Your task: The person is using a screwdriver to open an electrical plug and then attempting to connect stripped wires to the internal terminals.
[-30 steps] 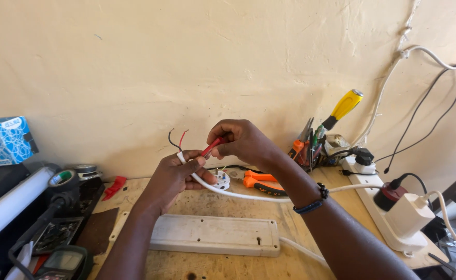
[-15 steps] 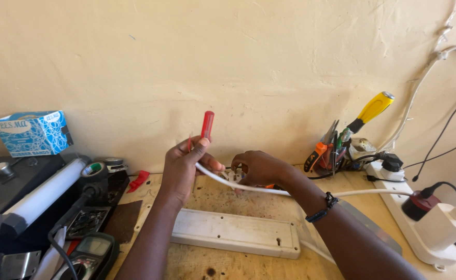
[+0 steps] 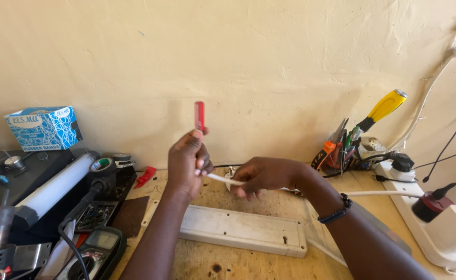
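Worn wooden table (image 3: 249,259) against cream plaster wall; work held just above it.

Below both sets of fingers: long white plastic power strip housing (image 3: 242,230), lying flat, back side up, untouched.

Running right from the right fingers: white sheathed cable (image 3: 381,194), continuous toward the white adapter block with red plug (image 3: 448,220) at far right.

Right hand (image 3: 267,176): fingers clenched around a small white plug body (image 3: 231,180) at the cable end; metal pins just visible at its left side. Plug mostly hidden; open or closed casing cannot be told.

Left hand (image 3: 187,163): fingers grasping a slim red-handled screwdriver (image 3: 199,115), handle upright above the knuckles, shaft hidden in the fist. Same fingers pinch a short white lead (image 3: 218,178) bridging to the plug.

Far left of the fingers: white tube lamp (image 3: 57,189), multimeter (image 3: 95,251), blue tissue box (image 3: 44,127). Far right: yellow-handled screwdriver (image 3: 386,106) among hand tools.

Judgement on progress: plug wiring mid-way; tool lifted off the screws, plug not yet shown reassembled, strip not yet handled.
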